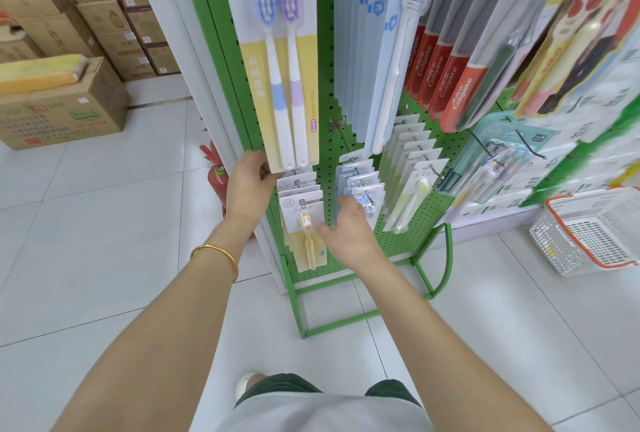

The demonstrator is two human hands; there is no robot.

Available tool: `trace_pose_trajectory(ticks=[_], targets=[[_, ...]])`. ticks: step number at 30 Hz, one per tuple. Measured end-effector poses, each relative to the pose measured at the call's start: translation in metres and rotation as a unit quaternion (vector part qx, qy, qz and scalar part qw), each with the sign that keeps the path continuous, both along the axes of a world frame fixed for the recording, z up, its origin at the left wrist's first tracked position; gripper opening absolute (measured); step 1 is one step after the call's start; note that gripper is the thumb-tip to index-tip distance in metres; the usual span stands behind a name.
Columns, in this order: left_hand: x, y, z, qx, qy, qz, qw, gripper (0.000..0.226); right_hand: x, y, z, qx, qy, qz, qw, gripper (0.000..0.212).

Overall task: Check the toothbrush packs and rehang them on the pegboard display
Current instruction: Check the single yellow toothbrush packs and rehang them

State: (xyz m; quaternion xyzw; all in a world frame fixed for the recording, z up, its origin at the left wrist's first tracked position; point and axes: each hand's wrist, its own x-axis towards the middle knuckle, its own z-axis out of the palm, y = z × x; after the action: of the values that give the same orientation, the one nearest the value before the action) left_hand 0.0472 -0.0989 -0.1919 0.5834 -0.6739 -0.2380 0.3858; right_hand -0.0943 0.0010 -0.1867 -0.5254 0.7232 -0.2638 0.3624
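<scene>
Head-worn view, angled downward, near pegboard display (pixel 327 161)

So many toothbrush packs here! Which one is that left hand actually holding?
The tall twin pack, with one blue brush and one purple; the left hand pinches its bottom corner. No other pack shows that pair.

This is looking like a small shop. A green pegboard display (pixel 325 171) is carrying many toothbrush packs (pixel 280 60) hanging on hooks, some branded Colgate. Cardboard boxes (pixel 65 112) are standing stacked on the white tiled floor (pixel 104 223), and a plastic shopping basket (pixel 588 234) is sitting beside the stand.
</scene>
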Motion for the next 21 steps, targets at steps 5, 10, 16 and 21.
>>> trace_pose_trajectory(ticks=[5, 10, 16, 21], targets=[[0.007, 0.000, -0.003, -0.003, 0.052, 0.008, 0.999, 0.006, -0.001, 0.001, -0.002, 0.002, 0.004, 0.006, 1.000, 0.056], [0.016, 0.012, -0.008, 0.000, 0.095, 0.048, 0.994, 0.023, -0.001, 0.003, -0.005, 0.004, 0.007, 0.007, 1.000, 0.058], [0.022, 0.042, -0.017, 0.047, 0.155, 0.125, 0.979, 0.014, -0.003, 0.011, -0.010, 0.017, 0.014, 0.019, 1.000, 0.057], [0.030, 0.070, -0.035, 0.071, 0.169, 0.199, 0.963, 0.001, -0.008, 0.023, -0.022, 0.027, 0.014, 0.034, 0.999, 0.057]])
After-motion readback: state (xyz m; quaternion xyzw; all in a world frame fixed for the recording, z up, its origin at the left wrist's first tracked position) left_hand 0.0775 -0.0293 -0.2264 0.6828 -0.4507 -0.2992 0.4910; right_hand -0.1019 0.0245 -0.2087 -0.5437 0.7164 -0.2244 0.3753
